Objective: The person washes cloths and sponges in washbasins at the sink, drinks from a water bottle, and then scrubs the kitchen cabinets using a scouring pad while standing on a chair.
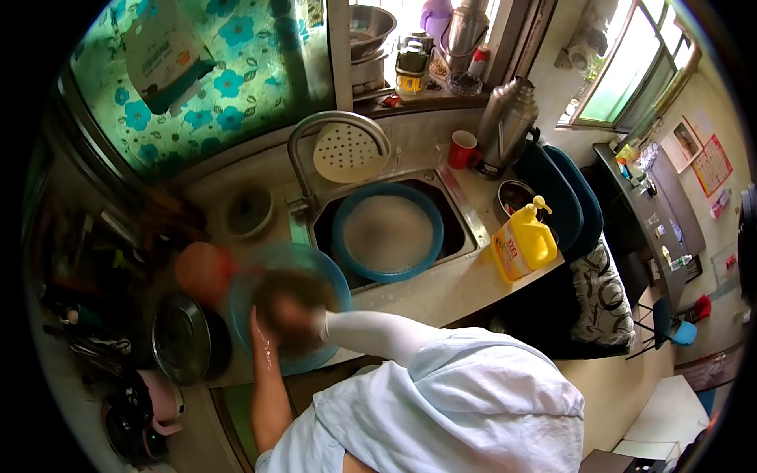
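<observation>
My left hand (pixel 262 327) is at the left side of a blue-green basin (pixel 341 288) on the counter, against a dark round blurred thing (pixel 276 292). Over that same dark thing is my right hand (pixel 298 319), at the end of a white sleeve. Both hands are smeared by motion, so their fingers cannot be made out. Inside the sink to the right, a blue basin (pixel 436 229) holds cloudy, foamy water. A curved metal faucet (pixel 296 154) arches above, with a white perforated disc (pixel 347 154) behind it.
A red blurred object (pixel 203 273) and a lidded dark pot (pixel 181 335) stand left of the basin. Along the right counter are a yellow pump bottle (pixel 524 244), a metal bowl (pixel 514 197), a red mug (pixel 462 150) and a steel flask (pixel 507 118). A blue chair (pixel 666 327) stands further right.
</observation>
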The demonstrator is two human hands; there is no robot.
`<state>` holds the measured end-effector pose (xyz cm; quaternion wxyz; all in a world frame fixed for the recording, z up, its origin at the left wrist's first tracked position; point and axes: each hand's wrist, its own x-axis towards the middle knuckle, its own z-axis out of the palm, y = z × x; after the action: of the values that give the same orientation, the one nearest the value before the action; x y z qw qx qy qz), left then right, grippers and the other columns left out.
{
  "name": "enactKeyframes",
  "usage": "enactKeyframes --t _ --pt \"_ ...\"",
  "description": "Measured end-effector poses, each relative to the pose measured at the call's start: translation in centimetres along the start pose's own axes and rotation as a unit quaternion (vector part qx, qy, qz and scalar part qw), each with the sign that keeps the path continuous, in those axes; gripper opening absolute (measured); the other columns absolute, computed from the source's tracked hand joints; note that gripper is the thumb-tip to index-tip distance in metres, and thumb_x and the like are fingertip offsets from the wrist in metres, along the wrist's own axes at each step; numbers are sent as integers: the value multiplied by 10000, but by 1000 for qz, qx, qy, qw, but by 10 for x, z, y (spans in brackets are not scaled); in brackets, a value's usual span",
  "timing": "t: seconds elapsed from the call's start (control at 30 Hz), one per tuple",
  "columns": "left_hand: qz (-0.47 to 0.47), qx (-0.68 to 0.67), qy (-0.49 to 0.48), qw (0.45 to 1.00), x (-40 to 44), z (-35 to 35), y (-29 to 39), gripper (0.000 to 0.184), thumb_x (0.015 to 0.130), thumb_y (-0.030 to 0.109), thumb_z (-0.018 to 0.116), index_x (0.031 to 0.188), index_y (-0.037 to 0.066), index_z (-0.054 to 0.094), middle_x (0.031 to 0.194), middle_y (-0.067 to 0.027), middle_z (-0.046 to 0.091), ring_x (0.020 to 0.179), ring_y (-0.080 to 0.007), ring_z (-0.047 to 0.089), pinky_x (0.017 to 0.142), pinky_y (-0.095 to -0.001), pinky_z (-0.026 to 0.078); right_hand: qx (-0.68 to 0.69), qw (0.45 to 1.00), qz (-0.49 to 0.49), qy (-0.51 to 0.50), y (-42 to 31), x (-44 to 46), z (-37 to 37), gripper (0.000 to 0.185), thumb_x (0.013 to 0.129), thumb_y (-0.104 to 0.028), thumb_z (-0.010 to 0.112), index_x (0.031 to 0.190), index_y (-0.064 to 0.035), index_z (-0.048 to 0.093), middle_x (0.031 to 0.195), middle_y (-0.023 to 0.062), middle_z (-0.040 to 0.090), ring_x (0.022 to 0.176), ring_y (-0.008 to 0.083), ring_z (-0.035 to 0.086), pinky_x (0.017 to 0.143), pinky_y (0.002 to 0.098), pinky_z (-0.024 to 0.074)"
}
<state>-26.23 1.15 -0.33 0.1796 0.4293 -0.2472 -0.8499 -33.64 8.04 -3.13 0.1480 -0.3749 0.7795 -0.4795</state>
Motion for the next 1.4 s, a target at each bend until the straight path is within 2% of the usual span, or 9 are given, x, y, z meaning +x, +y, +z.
enactKeyframes --t 0.17,0.4,0.53,0.57,0.6,0.8,1.07,1.23,1.4 --pt "5 2 -55 998 30 -39 -2 337 893 304 356 1066 59 511 1128 -97 501 1047 -247 463 928 -371 336 -15 996 -89 -27 -63 -29 -26 309 766 -286 534 1003 -88 551 1011 134 524 914 300 519 855 416 362" --pt "-26 16 -55 998 59 -30 -20 308 883 314 395 1038 81 524 1123 -83 493 1065 -239 446 945 -388 310 -132 990 -44 -13 -22 26 -42 303 751 -299 564 978 -99 556 962 92 546 923 277 508 895 409 334" --pt "191 311 -170 915 62 -64 -5 292 877 319 418 1023 93 530 1120 -75 488 1076 -235 436 954 -398 295 -241 970 -20 -19 -19 17 -71 301 742 -306 580 965 -105 559 934 67 558 928 265 502 918 405 318" --pt "76 143 -131 978 45 -54 -2 331 869 353 421 1043 91 523 1153 -77 471 1100 -241 417 969 -398 276 -139 973 -45 180 9 9 -41 289 730 -287 586 925 -73 576 954 122 557 946 297 501 890 409 350" --pt "-41 -31 -86 995 28 -40 1 373 861 387 425 1064 88 516 1186 -80 454 1124 -247 398 983 -398 256 -155 973 -37 166 15 6 -25 284 737 -285 582 928 -75 576 956 128 556 946 296 502 886 410 351" --pt "-6 -26 -41 999 26 -27 -5 446 846 401 438 1151 78 479 1169 -77 491 1061 -261 464 931 -404 339 15 999 -28 -25 -36 -10 -10 249 777 -267 559 943 -82 575 965 163 551 943 288 508 865 417 358" --pt "-40 19 -7 999 46 -24 -17 357 852 346 474 1083 78 522 1073 -80 544 987 -243 506 886 -378 384 -143 974 -37 -171 -31 23 -38 208 831 -244 527 964 -91 574 978 210 543 941 278 516 836 427 368" --pt "-23 -6 -12 1000 34 -18 -9 317 853 320 495 1049 74 538 1047 -84 554 974 -243 510 876 -387 394 -118 968 -221 10 4 22 -44 189 828 -164 448 834 -58 605 830 190 583 763 311 563 673 358 452" --pt "-56 -96 -146 983 29 -34 0 392 873 353 446 1125 57 485 1133 -95 503 1039 -254 470 913 -409 363 -416 865 -268 -83 4 -1 -13 297 870 -212 461 1160 -152 487 1204 135 440 1053 319 443 792 590 351"
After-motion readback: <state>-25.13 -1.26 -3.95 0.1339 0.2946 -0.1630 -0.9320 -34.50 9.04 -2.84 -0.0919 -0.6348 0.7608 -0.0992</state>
